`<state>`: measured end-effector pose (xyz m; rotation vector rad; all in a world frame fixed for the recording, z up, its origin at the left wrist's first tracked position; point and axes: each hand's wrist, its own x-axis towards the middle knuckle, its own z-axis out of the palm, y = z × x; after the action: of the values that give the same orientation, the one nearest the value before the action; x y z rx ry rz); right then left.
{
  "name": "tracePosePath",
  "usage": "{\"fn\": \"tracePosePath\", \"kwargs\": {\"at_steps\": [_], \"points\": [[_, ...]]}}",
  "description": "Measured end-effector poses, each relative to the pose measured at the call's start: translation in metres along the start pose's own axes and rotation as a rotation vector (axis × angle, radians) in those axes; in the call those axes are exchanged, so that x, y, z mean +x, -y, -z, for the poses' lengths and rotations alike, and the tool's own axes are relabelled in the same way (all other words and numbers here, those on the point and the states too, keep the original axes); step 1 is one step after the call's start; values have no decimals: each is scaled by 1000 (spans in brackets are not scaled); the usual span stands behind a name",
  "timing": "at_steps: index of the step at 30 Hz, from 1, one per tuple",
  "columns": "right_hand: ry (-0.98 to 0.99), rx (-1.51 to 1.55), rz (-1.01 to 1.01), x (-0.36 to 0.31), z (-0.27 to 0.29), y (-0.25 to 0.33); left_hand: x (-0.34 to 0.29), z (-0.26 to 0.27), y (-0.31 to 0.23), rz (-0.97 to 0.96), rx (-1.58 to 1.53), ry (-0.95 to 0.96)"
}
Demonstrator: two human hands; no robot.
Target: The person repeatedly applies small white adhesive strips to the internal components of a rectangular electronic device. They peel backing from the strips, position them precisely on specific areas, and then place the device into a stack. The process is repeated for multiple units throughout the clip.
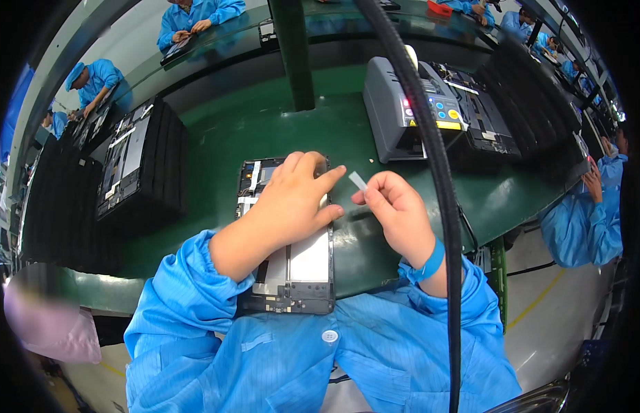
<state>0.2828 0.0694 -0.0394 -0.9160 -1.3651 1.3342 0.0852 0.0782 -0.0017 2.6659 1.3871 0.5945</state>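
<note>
An opened tablet [310,265] with its inner side up lies on the green bench in front of me, showing a silver battery, dark boards and white tape strips. Across its upper part rests my left hand [292,196], fingers spread, with thumb and forefinger reaching past the right edge. Between the thumb and forefinger of my right hand [399,213] is a short translucent strip of tape [358,181]. The strip is held in the air, right of the tablet and close to the left fingertips. What lies under the left palm is hidden.
A grey machine with round buttons [396,103] stands at the back right. Stacks of black trays holding tablets rise at left [144,158] and right [485,117]. A black cable [440,158] hangs across the view. Co-workers in blue [585,213] sit around.
</note>
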Motion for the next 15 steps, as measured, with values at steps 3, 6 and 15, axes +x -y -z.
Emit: {"fn": "tracePosePath", "kwargs": {"at_steps": [3,6,15], "points": [[64,19,-40,-1,3,0,-2,-6,12,-28,44,19],[115,-1,-96,-2,7,1,-10,-1,15,-38,63,11],[99,-465,-42,68,-5,-15,-14,0,29,-49,134,-39]]}}
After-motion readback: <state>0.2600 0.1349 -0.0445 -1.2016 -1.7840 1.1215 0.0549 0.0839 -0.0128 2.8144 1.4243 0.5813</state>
